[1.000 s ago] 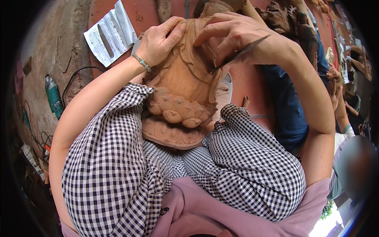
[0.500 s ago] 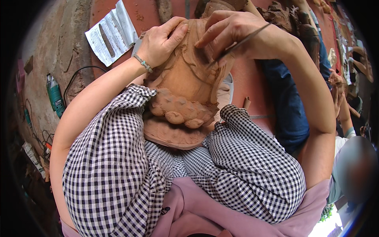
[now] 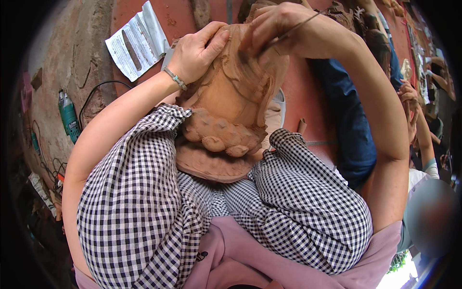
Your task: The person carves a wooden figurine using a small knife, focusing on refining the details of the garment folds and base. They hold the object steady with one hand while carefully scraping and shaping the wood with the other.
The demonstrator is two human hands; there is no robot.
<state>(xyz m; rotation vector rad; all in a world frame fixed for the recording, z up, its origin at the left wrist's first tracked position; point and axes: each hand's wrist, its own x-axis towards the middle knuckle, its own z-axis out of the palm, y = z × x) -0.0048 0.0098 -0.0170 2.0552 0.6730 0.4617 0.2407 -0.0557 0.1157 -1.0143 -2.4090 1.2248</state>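
A reddish-brown carved wooden statue [image 3: 228, 91] stands tilted between my knees, with a row of rounded bumps above its broad base. My left hand [image 3: 198, 52] grips its upper left side, thumb and fingers laid round the edge. At the upper right of the carving, the fingers of my right hand [image 3: 276, 33] are bent against its surface and blurred by motion. A thin dark rod-like tool [image 3: 302, 23] passes through that hand and sticks out over its back toward the wrist. The tool's lower end is hidden by the fingers and the blur.
A crumpled printed sheet [image 3: 137, 43] lies on the red floor to the left. A green power tool [image 3: 69, 115] with a black cable rests farther left. Someone's jeans-clad leg [image 3: 353, 130] is close on my right, with other people beyond.
My right hand has moved a little up and left over the carving, and the thin tool has shifted up with it. My left hand and the statue have stayed in place.
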